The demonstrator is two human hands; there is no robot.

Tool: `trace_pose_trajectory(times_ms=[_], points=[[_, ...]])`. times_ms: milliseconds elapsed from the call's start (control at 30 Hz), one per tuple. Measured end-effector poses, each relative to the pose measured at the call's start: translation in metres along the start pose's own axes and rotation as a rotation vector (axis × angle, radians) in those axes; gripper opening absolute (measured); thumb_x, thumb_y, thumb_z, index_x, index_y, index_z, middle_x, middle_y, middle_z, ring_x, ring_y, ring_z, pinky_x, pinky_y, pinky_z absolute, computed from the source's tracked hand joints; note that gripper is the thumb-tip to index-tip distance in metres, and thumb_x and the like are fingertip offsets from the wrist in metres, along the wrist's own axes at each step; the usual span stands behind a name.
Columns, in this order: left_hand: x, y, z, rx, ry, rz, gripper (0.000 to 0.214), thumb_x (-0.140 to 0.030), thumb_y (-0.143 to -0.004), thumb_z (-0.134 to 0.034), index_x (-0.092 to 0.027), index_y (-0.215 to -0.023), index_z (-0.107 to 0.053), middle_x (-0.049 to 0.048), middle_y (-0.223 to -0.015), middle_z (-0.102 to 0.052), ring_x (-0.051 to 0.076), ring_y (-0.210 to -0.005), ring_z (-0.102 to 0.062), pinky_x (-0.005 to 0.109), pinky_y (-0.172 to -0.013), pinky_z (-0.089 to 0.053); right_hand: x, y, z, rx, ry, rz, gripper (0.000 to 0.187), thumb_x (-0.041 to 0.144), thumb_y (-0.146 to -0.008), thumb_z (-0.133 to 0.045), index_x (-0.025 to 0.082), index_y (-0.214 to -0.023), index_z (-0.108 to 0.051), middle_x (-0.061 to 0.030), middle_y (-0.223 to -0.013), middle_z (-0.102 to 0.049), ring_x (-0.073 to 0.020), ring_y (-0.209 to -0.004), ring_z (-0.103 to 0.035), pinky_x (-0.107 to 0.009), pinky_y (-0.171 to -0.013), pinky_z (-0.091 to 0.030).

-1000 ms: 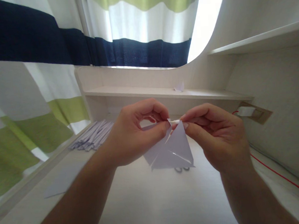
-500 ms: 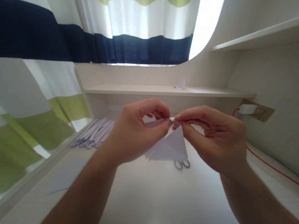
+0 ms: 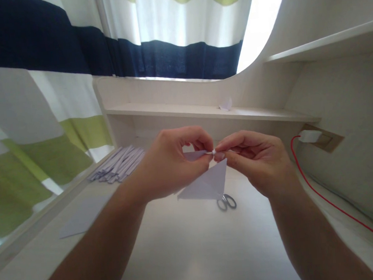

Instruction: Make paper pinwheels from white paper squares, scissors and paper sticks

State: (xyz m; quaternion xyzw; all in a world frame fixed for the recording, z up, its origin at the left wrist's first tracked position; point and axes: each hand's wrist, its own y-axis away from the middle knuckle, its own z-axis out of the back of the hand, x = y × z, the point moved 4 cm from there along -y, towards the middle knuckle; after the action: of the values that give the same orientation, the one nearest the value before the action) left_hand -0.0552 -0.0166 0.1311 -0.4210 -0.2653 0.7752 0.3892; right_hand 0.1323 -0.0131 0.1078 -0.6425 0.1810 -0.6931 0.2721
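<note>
L hand (image 3: pixel 172 167), thumb & fingers pinched on white paper (image 3: pixel 206 184), which hangs nr. centre of view; R hand (image 3: pixel 260 159), at 2 o'clock of it, grips a tiny white piece (image 3: pixel 213 152) btwn thumb & forefinger, beside L fingertips. Rel. to paper: scissors (image 3: pixel 226 202) (handles vis.) approx. 4–5 o'clock, paper strips (image 3: pixel 117 165) 9–10 o'clock.

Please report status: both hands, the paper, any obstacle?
Left hand pinching white paper. Right hand pinching small white piece. Scissors on desk, partly hidden behind paper. Nothing visibly blocking hands.
</note>
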Motion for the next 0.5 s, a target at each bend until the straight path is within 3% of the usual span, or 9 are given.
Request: trace_pose_trajectory(times_ms=[167,300,500], points=[[0.001,-0.001,0.001,0.049,0.045,0.013,0.011,-0.018,-0.088,-0.075,-0.021,-0.096,-0.081,0.0011,-0.094,-0.081,0.017,-0.086,-0.074,0.026,-0.074,-0.057,-0.005,-0.005,0.002,0.070,-0.132,-0.020,0.014,0.013,-0.081,-0.087,0.026,-0.086,-0.085,-0.0010,-0.080,-0.081,-0.0134,-0.070,-0.073,-0.024,-0.065,-0.062],[0.005,-0.003,0.005,0.013,0.116,0.022,0.030,-0.016,-0.084,-0.079,-0.021,-0.114,-0.079,0.0023,-0.099,-0.081,0.018,-0.092,-0.075,0.031,-0.087,-0.059,-0.014,-0.010,0.002,0.138,-0.356,-0.098,0.009,0.017,-0.082,-0.088,0.024,-0.087,-0.084,0.0000,-0.081,-0.082,-0.0125,-0.072,-0.076,-0.024,-0.071,-0.065],[0.026,-0.009,0.008,-0.059,0.298,0.143,0.044,-0.031,-0.084,-0.084,-0.019,-0.125,-0.073,0.0084,-0.108,-0.079,0.023,-0.100,-0.075,0.036,-0.090,-0.059,-0.019,-0.017,0.005,0.049,-0.541,-0.197,0.009,0.021,-0.078,-0.089,0.023,-0.082,-0.081,0.0027,-0.079,-0.081,-0.0104,-0.071,-0.075,-0.021,-0.069,-0.064]])
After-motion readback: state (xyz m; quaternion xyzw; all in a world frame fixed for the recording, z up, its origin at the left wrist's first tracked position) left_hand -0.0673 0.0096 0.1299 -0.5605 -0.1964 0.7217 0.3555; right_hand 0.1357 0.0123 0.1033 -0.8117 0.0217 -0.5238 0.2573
